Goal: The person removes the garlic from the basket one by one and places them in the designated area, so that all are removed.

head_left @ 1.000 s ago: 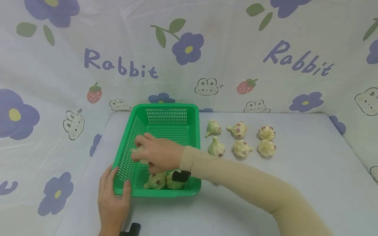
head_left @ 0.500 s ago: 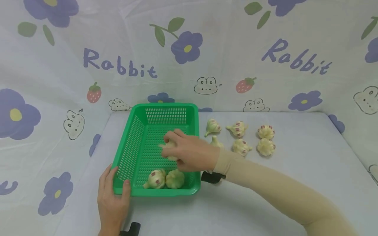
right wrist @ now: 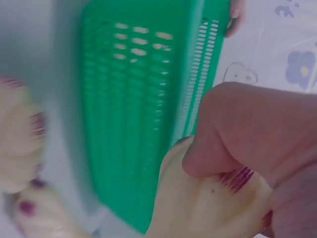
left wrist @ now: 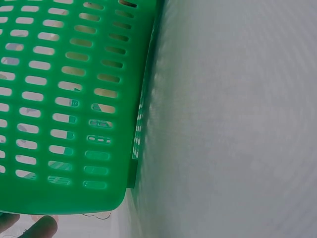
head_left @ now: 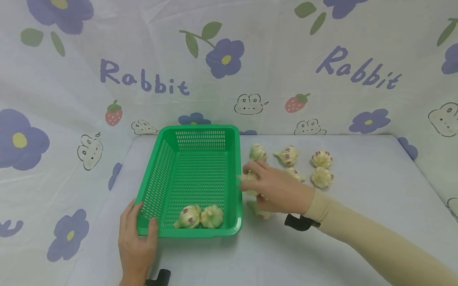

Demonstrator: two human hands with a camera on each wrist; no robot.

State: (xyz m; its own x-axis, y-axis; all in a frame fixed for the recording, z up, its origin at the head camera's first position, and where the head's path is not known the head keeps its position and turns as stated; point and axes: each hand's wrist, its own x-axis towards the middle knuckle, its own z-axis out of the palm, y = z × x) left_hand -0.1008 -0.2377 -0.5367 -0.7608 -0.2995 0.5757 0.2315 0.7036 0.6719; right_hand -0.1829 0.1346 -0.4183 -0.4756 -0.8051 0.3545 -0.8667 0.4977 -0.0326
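Observation:
My right hand (head_left: pixel 279 188) holds a garlic bulb (head_left: pixel 249 182) just over the right rim of a green plastic basket (head_left: pixel 193 233). Up close in the right wrist view, the thumb presses on this pale, purple-streaked bulb (right wrist: pixel 190 208). Two more bulbs lie side by side at the basket's near end, a streaked garlic bulb (head_left: pixel 190 217) and a paler garlic bulb (head_left: pixel 212 217). My left hand (head_left: pixel 137 242) grips the basket's near left corner, fingers on the side rim and thumb at the front. Partly hidden under my right hand is another bulb (head_left: pixel 264 212) on the table.
Right of the basket, several garlic bulbs rest on the white table (head_left: pixel 358 218), among them a back-row bulb (head_left: pixel 289 155) and a far-right bulb (head_left: pixel 322 177). A patterned cloth (head_left: pixel 272 51) hangs behind. Each wrist wears a black device (head_left: pixel 300 222).
My right hand has carried the garlic bulb rightward from inside the basket to its right rim. The left hand and the basket have stayed in place.

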